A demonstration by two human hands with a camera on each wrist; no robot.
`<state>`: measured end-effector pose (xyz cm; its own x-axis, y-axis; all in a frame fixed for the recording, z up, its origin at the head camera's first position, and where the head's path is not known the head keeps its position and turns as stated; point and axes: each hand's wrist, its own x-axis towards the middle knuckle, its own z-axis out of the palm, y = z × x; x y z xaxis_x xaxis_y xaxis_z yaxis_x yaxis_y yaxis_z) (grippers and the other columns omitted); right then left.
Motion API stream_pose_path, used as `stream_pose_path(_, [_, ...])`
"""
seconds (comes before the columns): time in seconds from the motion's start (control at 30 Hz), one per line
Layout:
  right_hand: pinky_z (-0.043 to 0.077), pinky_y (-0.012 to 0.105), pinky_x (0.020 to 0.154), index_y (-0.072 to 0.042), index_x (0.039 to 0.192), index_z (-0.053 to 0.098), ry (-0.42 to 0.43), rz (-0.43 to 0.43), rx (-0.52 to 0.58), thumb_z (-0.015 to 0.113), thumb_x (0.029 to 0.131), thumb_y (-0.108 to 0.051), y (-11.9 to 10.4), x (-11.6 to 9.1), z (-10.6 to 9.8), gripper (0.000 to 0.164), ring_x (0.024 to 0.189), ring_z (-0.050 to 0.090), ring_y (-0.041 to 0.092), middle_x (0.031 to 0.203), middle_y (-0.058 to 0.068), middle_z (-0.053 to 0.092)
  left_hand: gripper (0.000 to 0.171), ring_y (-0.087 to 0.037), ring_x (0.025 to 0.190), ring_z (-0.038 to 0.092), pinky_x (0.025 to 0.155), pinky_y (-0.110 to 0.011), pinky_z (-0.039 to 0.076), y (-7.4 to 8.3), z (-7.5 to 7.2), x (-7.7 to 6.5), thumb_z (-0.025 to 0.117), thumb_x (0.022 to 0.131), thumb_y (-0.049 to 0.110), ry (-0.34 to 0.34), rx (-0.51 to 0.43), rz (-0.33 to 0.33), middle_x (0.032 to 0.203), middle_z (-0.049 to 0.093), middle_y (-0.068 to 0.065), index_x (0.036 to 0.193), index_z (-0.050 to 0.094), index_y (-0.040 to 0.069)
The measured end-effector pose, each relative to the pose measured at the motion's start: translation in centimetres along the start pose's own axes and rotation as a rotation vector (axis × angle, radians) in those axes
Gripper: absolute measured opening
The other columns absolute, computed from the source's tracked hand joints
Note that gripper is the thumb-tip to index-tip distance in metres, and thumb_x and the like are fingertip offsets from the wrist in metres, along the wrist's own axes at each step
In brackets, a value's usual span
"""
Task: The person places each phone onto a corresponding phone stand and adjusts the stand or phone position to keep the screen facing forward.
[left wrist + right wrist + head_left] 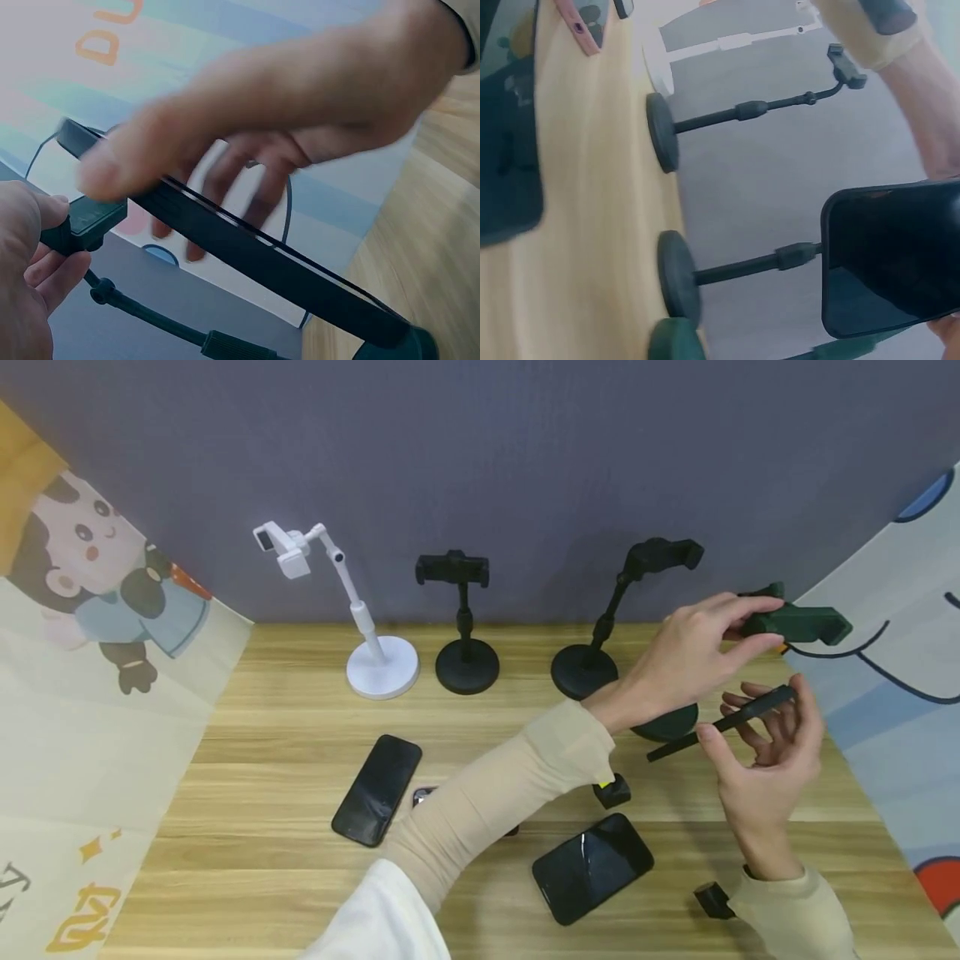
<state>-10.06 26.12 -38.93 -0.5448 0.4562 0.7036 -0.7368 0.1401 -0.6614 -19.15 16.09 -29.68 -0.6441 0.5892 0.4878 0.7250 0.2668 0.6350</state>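
Observation:
My left hand point(686, 643) pinches the dark green clamp point(806, 623) of a phone stand between thumb and fingers, above the stand's round green base point(666, 724). Just below it, my right hand point(772, 768) grips a black phone point(753, 707) by its edges, seen edge-on from the head. In the left wrist view the phone point(247, 236) slants past the clamp point(97, 217), apart from its jaws as far as I can tell. The phone's dark screen point(892, 259) shows in the right wrist view.
A white phone stand point(382, 667) and two black stands point(467, 667) point(585, 671) line the back by the grey wall. Black phones point(377, 789) point(592, 868) lie on the wooden table point(247, 760). Another phone point(422, 794) is mostly under my left sleeve.

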Motion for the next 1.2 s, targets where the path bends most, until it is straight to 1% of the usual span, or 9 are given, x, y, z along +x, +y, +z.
stream_pose_path(0.13, [0.055,0.023,0.075,0.012,0.133,0.036,0.005,-0.037,-0.008,0.080,0.060,0.007,-0.7,1.1,-0.1,0.085,0.089,0.064,0.031,0.110,0.032,0.056,0.044,0.004,0.082,0.051,0.066,-0.006,0.039,0.0,0.0,0.0,0.060,0.092,0.030,0.009,-0.002,0.004,0.103,0.059,0.005,0.133,0.055,0.016])
stream_pose_path(0.3, [0.055,0.026,0.078,0.014,0.129,0.037,-0.010,-0.078,0.017,0.085,0.056,0.001,-1.6,2.6,-0.5,0.088,0.090,0.064,0.032,0.111,0.032,0.056,0.044,0.003,0.080,0.050,0.064,-0.006,0.038,0.0,0.0,0.1,0.060,0.092,0.030,0.009,0.015,0.001,0.102,0.059,0.005,0.133,0.056,0.016])
stream_pose_path(0.53, [0.053,0.031,0.085,0.018,0.122,0.038,-0.045,-0.165,0.022,0.089,0.053,-0.009,-2.6,4.8,-0.8,0.090,0.096,0.061,0.035,0.109,0.034,0.055,0.043,0.002,0.081,0.052,0.064,-0.006,0.038,-0.1,0.0,0.1,0.061,0.091,0.028,0.043,0.027,0.044,0.102,0.060,0.003,0.132,0.057,0.013])
stream_pose_path(0.7, [0.052,0.032,0.088,0.018,0.120,0.039,-0.057,-0.176,0.022,0.091,0.051,-0.012,-3.3,6.4,-0.8,0.092,0.094,0.063,0.033,0.110,0.034,0.055,0.043,0.002,0.076,0.052,0.061,-0.006,0.038,-0.1,0.1,0.0,0.061,0.091,0.026,0.058,0.016,0.066,0.102,0.061,0.002,0.131,0.057,0.011])
stream_pose_path(0.77, [0.051,0.032,0.090,0.018,0.120,0.039,-0.069,-0.180,-0.006,0.091,0.051,-0.014,-3.5,7.0,-0.8,0.092,0.095,0.063,0.032,0.111,0.034,0.054,0.043,0.002,0.077,0.052,0.061,-0.006,0.038,-0.1,0.1,0.0,0.062,0.091,0.025,0.061,0.007,0.071,0.103,0.061,0.001,0.131,0.057,0.011])
stream_pose_path(0.9, [0.048,0.033,0.094,0.018,0.121,0.038,-0.097,-0.192,-0.042,0.091,0.052,-0.017,-3.8,8.4,-0.8,0.094,0.098,0.062,0.031,0.113,0.032,0.053,0.043,0.002,0.084,0.055,0.063,-0.006,0.040,-0.2,0.2,-0.1,0.063,0.090,0.023,0.068,-0.026,0.080,0.106,0.062,-0.001,0.130,0.058,0.009])
stream_pose_path(1.0, [0.047,0.033,0.095,0.017,0.122,0.038,-0.130,-0.184,-0.049,0.090,0.053,-0.015,-3.8,9.3,-0.9,0.093,0.100,0.062,0.031,0.115,0.031,0.053,0.042,0.002,0.089,0.056,0.065,-0.006,0.040,-0.3,0.2,-0.1,0.063,0.090,0.022,0.074,-0.043,0.086,0.107,0.062,-0.002,0.130,0.058,0.008])
stream_pose_path(1.1, [0.047,0.032,0.096,0.016,0.124,0.038,-0.176,-0.165,-0.084,0.089,0.055,-0.012,-3.8,10.0,-1.1,0.090,0.102,0.061,0.030,0.116,0.030,0.054,0.043,0.003,0.088,0.055,0.064,-0.006,0.040,-0.2,0.2,-0.2,0.062,0.091,0.023,0.069,-0.040,0.076,0.108,0.061,-0.001,0.130,0.057,0.009])
stream_pose_path(1.2, [0.046,0.030,0.096,0.015,0.124,0.039,-0.209,-0.159,-0.129,0.088,0.057,-0.012,-3.7,10.3,-1.4,0.087,0.103,0.061,0.029,0.117,0.029,0.055,0.043,0.003,0.081,0.054,0.061,-0.006,0.039,-0.2,0.2,-0.2,0.061,0.091,0.024,0.063,-0.029,0.066,0.107,0.061,0.000,0.131,0.056,0.010])
